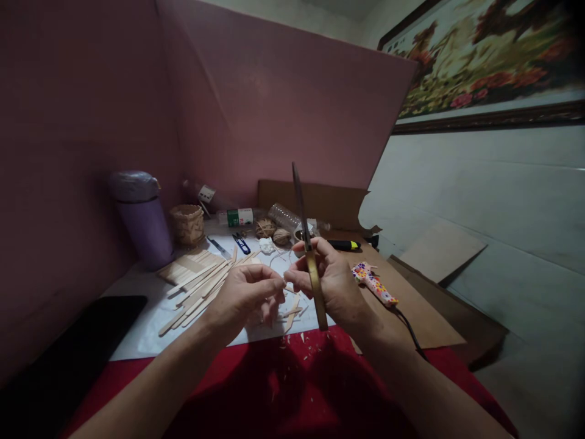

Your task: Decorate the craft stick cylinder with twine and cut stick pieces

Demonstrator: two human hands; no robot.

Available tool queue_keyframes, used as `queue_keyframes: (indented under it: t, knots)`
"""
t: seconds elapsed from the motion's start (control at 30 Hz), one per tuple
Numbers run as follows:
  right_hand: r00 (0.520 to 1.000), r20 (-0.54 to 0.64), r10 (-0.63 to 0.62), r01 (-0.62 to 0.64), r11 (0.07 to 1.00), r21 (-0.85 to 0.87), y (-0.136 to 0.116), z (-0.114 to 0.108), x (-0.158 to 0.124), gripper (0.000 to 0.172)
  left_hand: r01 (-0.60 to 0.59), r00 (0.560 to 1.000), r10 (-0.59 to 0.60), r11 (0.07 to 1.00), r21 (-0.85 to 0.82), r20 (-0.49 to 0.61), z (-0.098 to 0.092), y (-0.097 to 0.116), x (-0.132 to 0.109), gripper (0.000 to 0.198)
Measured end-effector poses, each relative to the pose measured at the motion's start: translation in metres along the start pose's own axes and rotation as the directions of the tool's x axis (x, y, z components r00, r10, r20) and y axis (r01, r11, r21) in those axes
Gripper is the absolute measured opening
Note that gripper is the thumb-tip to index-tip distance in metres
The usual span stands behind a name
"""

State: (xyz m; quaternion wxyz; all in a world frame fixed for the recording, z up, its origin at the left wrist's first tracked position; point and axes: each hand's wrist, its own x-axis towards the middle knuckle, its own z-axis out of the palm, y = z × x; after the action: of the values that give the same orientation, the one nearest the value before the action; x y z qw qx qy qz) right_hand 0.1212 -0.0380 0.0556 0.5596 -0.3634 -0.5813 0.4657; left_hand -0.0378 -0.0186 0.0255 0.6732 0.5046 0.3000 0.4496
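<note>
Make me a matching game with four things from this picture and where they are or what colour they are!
Things:
1. scissors
2. tumbler
3. glue gun
4. craft sticks

Descriptions:
A. purple, at the far left
B. held in the right hand, blade pointing up
C. covered in a flowery pattern
D. pale wood, lying on the white sheet

Pairs: 1-B, 2-A, 3-C, 4-D

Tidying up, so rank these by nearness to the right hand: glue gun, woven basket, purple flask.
From the right hand, which holds scissors:
1. Glue gun, just to its right.
2. Woven basket, back left.
3. Purple flask, farthest left.
</note>
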Motion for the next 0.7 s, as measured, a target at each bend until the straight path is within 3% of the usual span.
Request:
queue_keyframes:
  t: [0.23,0.4,0.5,0.6,0.7]
  knots:
    - [0.998,-0.058,0.020,-0.018,0.999,0.041,0.005,-0.001,0.000,0.049,0.040,0.999,-0.038,0.992,-0.116,0.021,0.003,0.006,-0.001,0.028]
    - [0.972,0.032,0.231,-0.233,0.963,0.133,0.012,-0.002,-0.028,0.071,0.032,0.999,-0.039,0.980,-0.195,-0.029,0.001,0.008,0.001,0.025]
    - [0.945,0.050,0.323,-0.326,0.940,0.102,0.017,-0.005,-0.043,0.080,0.035,0.997,-0.047,0.978,-0.206,-0.056,0.000,0.009,0.001,0.026]
    - [0.922,0.009,0.387,-0.386,0.921,-0.053,0.019,-0.014,-0.044,0.073,0.032,0.995,-0.050,0.978,-0.206,-0.085,0.000,0.010,0.001,0.027]
    - [0.893,-0.112,0.435,-0.443,0.809,-0.388,0.021,-0.027,-0.033,0.050,0.026,0.991,-0.049,0.983,-0.184,-0.123,-0.001,0.011,0.002,0.029]
